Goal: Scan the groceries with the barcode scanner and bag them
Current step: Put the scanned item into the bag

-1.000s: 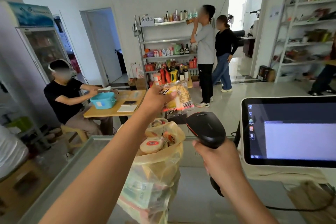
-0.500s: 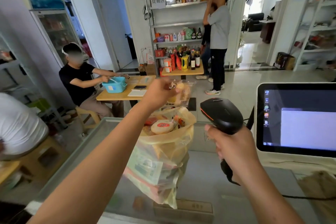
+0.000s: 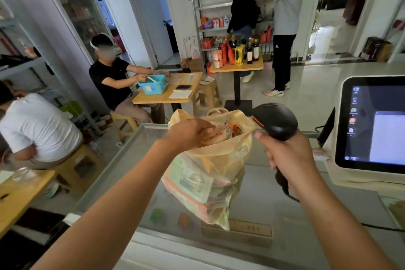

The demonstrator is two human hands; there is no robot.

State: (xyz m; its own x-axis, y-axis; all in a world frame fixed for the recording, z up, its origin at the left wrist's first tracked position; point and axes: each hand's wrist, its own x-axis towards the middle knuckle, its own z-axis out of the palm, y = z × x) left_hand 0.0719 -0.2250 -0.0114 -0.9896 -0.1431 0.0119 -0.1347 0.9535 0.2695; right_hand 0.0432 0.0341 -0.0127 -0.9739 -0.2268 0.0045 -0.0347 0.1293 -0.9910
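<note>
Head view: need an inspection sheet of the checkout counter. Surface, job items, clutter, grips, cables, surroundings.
Surface: glass counter, goods showing through it from below.
Job's things: yellow bag stands on the counter, full of packets; snack packet at its mouth; black scanner held above the counter, right of the bag.
Clutter: lit screen at the counter's right end.
Grips: left hand holds the snack packet; right hand grips the scanner's handle.
Cables: black cable leaves the handle below the right hand.
Surroundings: seated person at a wooden table with a blue basket; shelves behind; fridge at left.
</note>
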